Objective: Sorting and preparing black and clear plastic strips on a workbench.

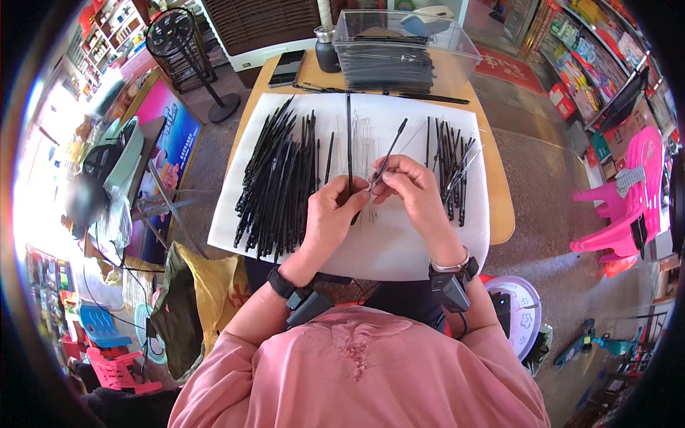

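My left hand [334, 208] pinches a long thin black strip [349, 135] that points away from me. In my right hand [410, 189] is a slimmer black rod [394, 146] with a thicker far tip, slanting up to the right. My fingertips nearly meet, and small detail between them is hidden. Both hands are over a white foam sheet [396, 253]. A large heap of black strips [275, 178] lies left of my left hand. Fine pale wires [367, 139] are spread beyond my hands. To the right lies a smaller group of black rods [453, 157].
At the far edge of the wooden table [501, 214] stand a clear plastic box [457, 50] with dark strips inside, a dark flask [327, 53] and a phone [287, 68]. A black fan [221, 107] stands far left. Pink chairs [628, 203] are at the right.
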A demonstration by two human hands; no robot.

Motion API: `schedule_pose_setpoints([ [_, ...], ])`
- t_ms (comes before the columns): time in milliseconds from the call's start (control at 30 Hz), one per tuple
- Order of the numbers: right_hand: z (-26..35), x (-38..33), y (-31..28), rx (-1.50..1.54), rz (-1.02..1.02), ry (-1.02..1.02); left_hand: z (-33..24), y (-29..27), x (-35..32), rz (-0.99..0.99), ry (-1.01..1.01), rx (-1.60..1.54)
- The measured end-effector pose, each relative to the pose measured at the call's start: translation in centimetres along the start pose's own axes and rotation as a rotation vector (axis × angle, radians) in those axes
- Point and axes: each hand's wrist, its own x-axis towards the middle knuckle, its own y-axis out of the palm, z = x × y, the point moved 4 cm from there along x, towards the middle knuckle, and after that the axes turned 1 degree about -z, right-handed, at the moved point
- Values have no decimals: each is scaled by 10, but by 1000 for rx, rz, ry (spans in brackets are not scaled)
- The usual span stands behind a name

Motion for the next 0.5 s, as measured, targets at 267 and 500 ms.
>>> schedule_pose_setpoints([
  [267,-3,3,0,-268,-56,-93,4,5,1,-5,3,-52],
  [500,-2,0,2,-340,-88,-129,-3,9,0,1,6,-108],
])
